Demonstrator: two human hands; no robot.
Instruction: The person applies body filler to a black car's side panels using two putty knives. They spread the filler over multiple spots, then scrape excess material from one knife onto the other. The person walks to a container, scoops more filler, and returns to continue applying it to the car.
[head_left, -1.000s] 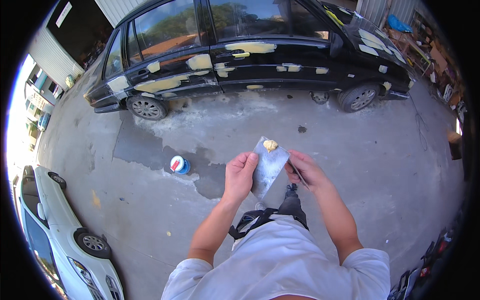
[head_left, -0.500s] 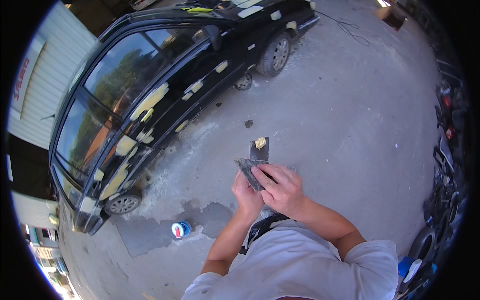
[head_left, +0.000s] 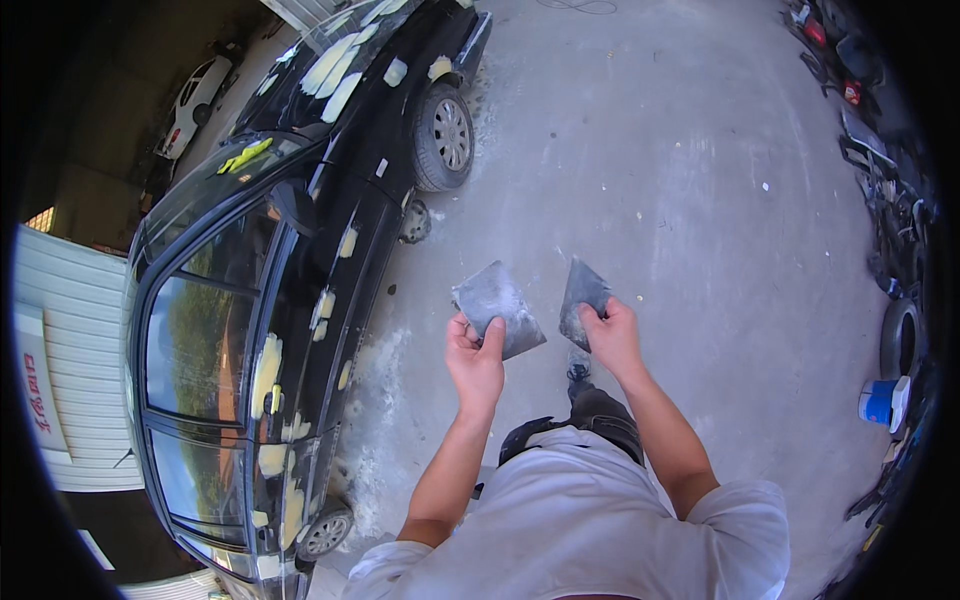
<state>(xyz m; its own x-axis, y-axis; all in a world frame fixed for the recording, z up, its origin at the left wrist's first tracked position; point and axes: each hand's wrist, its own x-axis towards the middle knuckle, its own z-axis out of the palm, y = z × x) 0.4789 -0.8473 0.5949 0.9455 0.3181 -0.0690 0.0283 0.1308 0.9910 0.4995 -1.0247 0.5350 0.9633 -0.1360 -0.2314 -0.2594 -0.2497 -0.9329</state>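
Observation:
My left hand (head_left: 474, 368) grips a flat, dark grey putty spreader (head_left: 496, 298), thumb on top and fingers curled beneath. Whitish smears cover the face of this square plate. A second dark grey spreader (head_left: 584, 287), seen as a narrower shape with a pointed top, is pinched between the thumb and fingers of my right hand (head_left: 613, 338). The two plates are apart, held up in front of me over the concrete. To my left stands a black car (head_left: 345, 215) with pale yellow filler patches (head_left: 268, 372) on its doors, fender and hood.
Grey concrete floor (head_left: 680, 200) lies between the car and a heap of dark parts (head_left: 885, 215) along the right. A tyre (head_left: 900, 340) and a blue and white bucket (head_left: 880, 402) are by that heap. Behind the car are a corrugated wall (head_left: 75, 320) and a white car (head_left: 193, 105).
My hands have drawn apart, separating the two spreaders that overlapped. The yellowish lump on one plate no longer shows. My view has turned, with the car now farther left and more upright in the picture.

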